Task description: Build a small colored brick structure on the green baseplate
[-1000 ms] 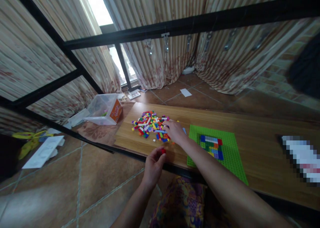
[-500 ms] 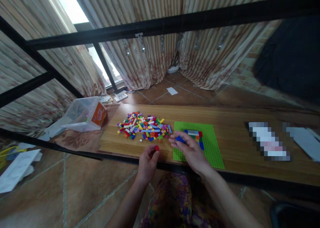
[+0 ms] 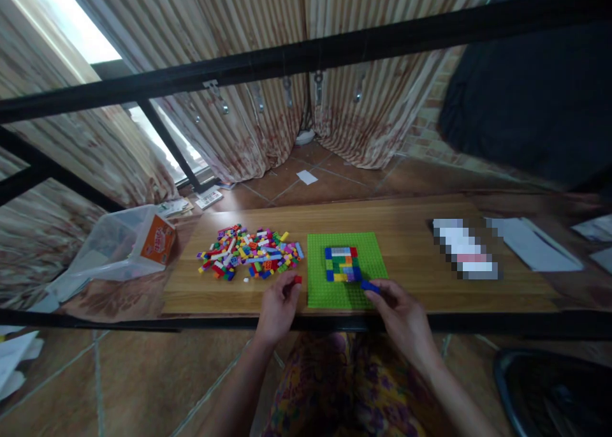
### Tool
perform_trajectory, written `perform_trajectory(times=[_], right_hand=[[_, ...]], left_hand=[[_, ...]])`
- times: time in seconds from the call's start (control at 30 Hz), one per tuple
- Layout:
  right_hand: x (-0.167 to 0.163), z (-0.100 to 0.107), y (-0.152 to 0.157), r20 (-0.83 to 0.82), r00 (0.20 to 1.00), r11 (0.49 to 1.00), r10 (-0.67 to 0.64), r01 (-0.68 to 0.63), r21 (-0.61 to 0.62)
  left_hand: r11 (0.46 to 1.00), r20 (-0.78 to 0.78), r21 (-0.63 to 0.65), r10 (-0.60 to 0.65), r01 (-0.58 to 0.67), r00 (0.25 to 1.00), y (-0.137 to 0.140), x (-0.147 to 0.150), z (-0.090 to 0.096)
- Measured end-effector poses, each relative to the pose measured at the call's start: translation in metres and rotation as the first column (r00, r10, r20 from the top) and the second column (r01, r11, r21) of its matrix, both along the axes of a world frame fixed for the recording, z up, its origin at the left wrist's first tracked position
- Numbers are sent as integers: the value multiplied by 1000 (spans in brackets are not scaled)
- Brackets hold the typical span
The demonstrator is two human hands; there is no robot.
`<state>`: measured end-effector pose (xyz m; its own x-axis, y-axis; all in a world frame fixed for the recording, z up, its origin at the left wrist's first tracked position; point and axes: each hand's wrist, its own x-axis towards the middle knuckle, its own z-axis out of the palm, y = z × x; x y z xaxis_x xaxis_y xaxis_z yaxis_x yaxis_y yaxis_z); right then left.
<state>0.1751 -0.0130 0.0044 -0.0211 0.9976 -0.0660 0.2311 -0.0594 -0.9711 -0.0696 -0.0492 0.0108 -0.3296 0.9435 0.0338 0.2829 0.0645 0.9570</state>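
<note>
Between the fingertips of my left hand is a small red brick, held just left of the green baseplate. My right hand pinches a blue brick over the plate's right side, near the lower right corner of a brick block. That block is a multicoloured rectangle of joined bricks fixed on the baseplate, with blue, red, yellow, green and white pieces. To the left lies a loose pile of mixed bricks, and one small white brick sits apart at its near edge.
A clear plastic tub with an orange label lies tipped at the left of the wooden table. A blurred-out object is on the table's right part, with white papers beyond. A black bar crosses behind.
My right hand has moved right with the blue brick, uncovering the brick block. The left hand keeps the red brick beside the plate. The view has shifted to the right.
</note>
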Motion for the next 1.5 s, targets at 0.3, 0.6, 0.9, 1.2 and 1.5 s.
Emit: perform_trajectory(times=[0.3, 0.6, 0.9, 1.2, 1.5], right_hand=[[5, -7, 21, 149, 983, 986, -107, 85, 146], [-14, -4, 37, 308, 937, 973, -164, 103, 207], [-27, -9, 44, 422, 887, 971, -185, 101, 215], [-33, -12, 47, 495, 852, 974, -171, 71, 216], [-18, -12, 52, 331, 936, 978, -116, 49, 205]], left_hand=[[1000, -56, -9, 13, -13, 998, 4, -2, -8], [1000, -108, -26, 8, -11, 994, 3, -5, -15], [999, -233, -34, -15, 7, 972, 2, -4, -16], [1000, -249, -26, -22, 16, 968, 2, -4, -16], [1000, -269, 1, -28, 29, 963, 2, -4, -19]])
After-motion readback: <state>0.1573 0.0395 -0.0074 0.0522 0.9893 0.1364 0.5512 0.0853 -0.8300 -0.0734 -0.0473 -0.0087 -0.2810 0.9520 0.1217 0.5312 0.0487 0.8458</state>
